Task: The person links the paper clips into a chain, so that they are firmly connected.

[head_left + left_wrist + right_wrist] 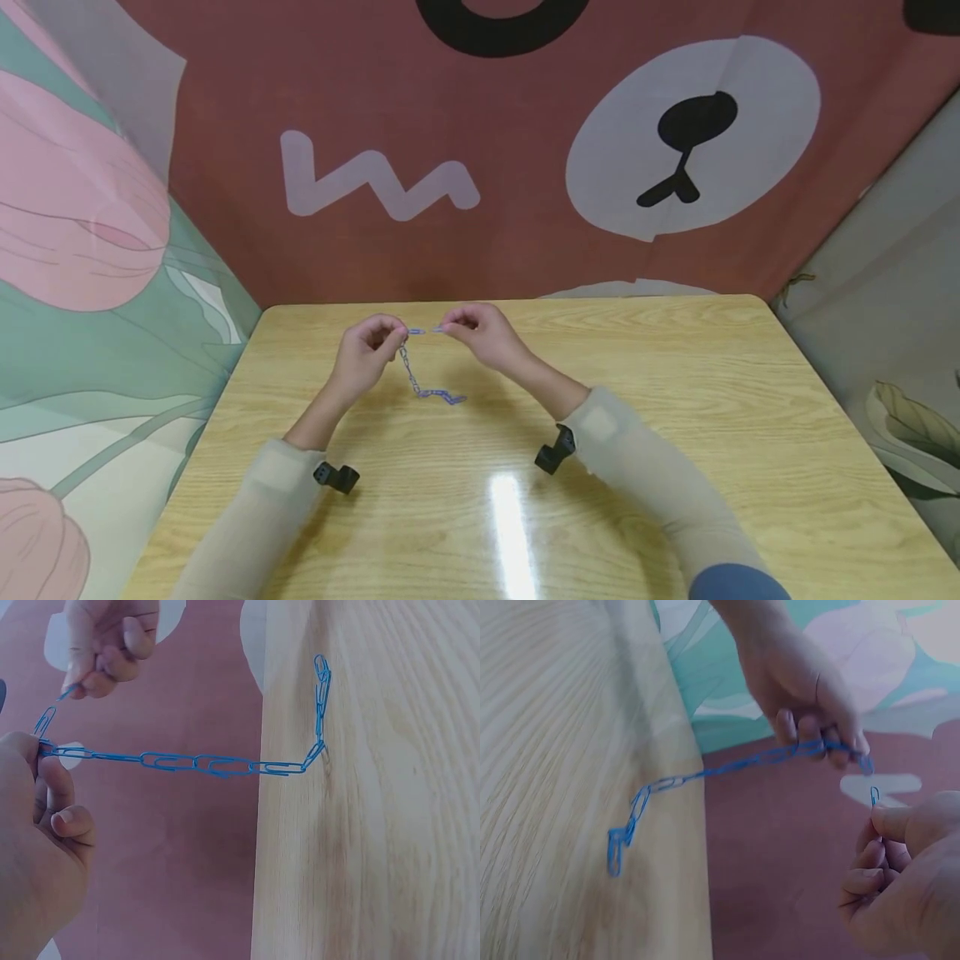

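A chain of linked blue paper clips (223,765) hangs from my left hand (363,354), and its lower end lies on the wooden table. Thumb and forefinger of that hand pinch the chain close to its top, where the end paper clip (45,720) sticks out toward the other hand. My right hand (483,333) pinches a single blue paper clip (874,796) between thumb and forefinger, its tip showing beyond them. In the head view a small gap separates this single clip from the chain's end clip. Both hands are raised above the table's far part.
The wooden table (675,433) ends at a printed cloth (525,242) hanging behind it. Patterned cloths (82,333) also hang at the left and right sides. Each sleeve cuff carries a small black camera (555,450). A bright light reflection lies on the table's near middle.
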